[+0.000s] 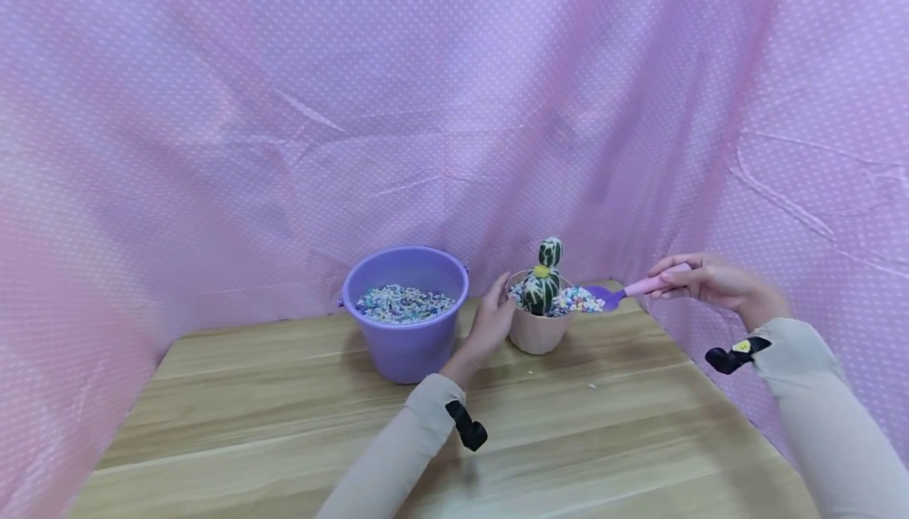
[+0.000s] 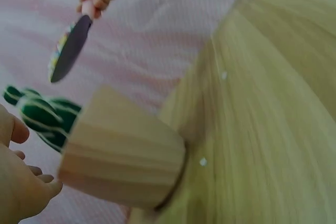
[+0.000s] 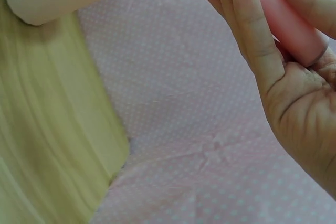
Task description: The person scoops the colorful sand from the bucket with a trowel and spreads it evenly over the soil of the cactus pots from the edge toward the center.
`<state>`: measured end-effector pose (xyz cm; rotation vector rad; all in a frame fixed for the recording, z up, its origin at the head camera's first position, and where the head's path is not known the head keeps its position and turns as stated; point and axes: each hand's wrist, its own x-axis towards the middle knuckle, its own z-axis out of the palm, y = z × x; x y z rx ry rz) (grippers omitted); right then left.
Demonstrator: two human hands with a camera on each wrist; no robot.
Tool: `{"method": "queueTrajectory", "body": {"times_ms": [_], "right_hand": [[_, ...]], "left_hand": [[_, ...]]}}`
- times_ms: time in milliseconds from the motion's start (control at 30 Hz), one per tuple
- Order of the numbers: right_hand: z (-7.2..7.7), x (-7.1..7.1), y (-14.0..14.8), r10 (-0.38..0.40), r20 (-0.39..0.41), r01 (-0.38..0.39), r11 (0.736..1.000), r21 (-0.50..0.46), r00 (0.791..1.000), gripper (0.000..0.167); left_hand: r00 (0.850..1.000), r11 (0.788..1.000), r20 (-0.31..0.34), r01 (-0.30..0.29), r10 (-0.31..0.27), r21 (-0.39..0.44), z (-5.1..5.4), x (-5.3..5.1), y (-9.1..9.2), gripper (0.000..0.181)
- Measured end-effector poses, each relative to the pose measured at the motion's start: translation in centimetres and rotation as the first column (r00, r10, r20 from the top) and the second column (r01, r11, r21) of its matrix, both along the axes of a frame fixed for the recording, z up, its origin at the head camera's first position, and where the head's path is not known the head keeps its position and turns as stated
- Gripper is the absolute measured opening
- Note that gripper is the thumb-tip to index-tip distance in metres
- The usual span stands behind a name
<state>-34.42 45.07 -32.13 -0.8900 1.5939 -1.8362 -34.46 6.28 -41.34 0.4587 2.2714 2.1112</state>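
A trowel [image 1: 612, 299] with a purple blade and pink handle is in my right hand [image 1: 713, 284], fingers and thumb around the handle [image 3: 291, 22]. Its blade, heaped with small multicoloured pebbles [image 1: 578, 299], reaches the right side of a pale pink pot [image 1: 537, 335]. In the left wrist view the blade [image 2: 72, 50] hangs above the pot [image 2: 123, 150]. A green cactus [image 1: 540, 292] with white stripes and a yellow flower stands in the pot among pebbles. At the pot's left rim is my left hand [image 1: 490, 320], fingers loosely extended; contact is hard to tell.
Left of the pot stands a purple bucket [image 1: 408, 349] partly filled with similar pebbles [image 1: 405, 304]. A few stray pebbles [image 1: 592, 386] lie on the wooden table [image 1: 604, 448]. Pink dotted cloth [image 1: 440, 109] hangs close behind and at both sides.
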Motion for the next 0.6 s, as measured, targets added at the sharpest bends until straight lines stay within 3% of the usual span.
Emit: {"method": "queueTrajectory", "body": {"times_ms": [200, 400, 600], "right_hand": [[-1.4, -0.2, -1.0, -0.033, 0.004, 0.033, 0.999, 0.04, 0.999, 0.053], [-2.2, -0.4, -2.2, -0.034, 0.028, 0.033, 0.998, 0.058, 0.999, 0.052], [-2.8, -0.7, -2.8, -0.026, 0.043, 0.024, 0.999, 0.045, 0.999, 0.052]], "left_hand": [[0.999, 0.998, 0.016, -0.04, 0.041, -0.048, -1.9, -1.8, 0.2, 0.057], [0.997, 0.994, 0.068, 0.035, -0.043, 0.106, -3.0, -2.6, 0.2, 0.061], [0.996, 0.988, 0.081, 0.032, -0.044, 0.149, -3.5, -2.7, 0.2, 0.062]]}}
